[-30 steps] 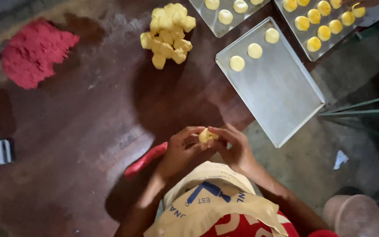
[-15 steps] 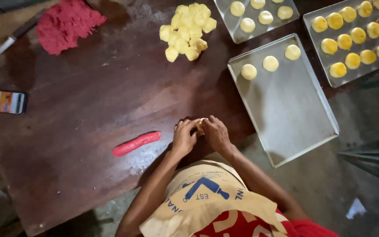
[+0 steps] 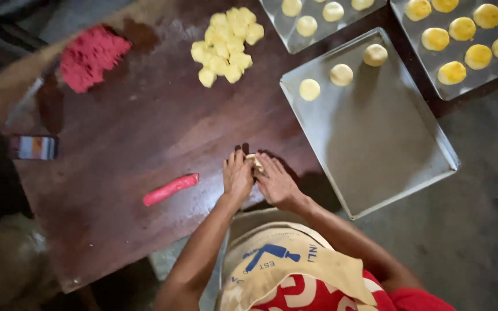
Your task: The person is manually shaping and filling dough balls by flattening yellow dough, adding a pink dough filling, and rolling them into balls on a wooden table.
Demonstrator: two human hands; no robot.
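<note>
My left hand [image 3: 237,175] and my right hand [image 3: 275,183] are pressed together over the near edge of a dark wooden table [image 3: 145,126], closed around a small pale yellow dough piece [image 3: 255,162] that shows between the fingertips. A red roll of filling [image 3: 171,189] lies on the table just left of my left hand. A heap of yellow dough pieces [image 3: 226,46] sits at the far side. A red lump of filling [image 3: 90,55] lies at the far left.
A metal tray [image 3: 387,144] to my right holds three dough balls near its far edge. Two more trays [image 3: 468,75] [image 3: 295,37] with dough balls lie beyond. A phone [image 3: 34,147] and a knife [image 3: 25,101] rest at the table's left edge.
My hands have stayed together around the dough piece and moved down toward the table's near edge. The camera view has shifted, so the table and trays sit differently in frame.
</note>
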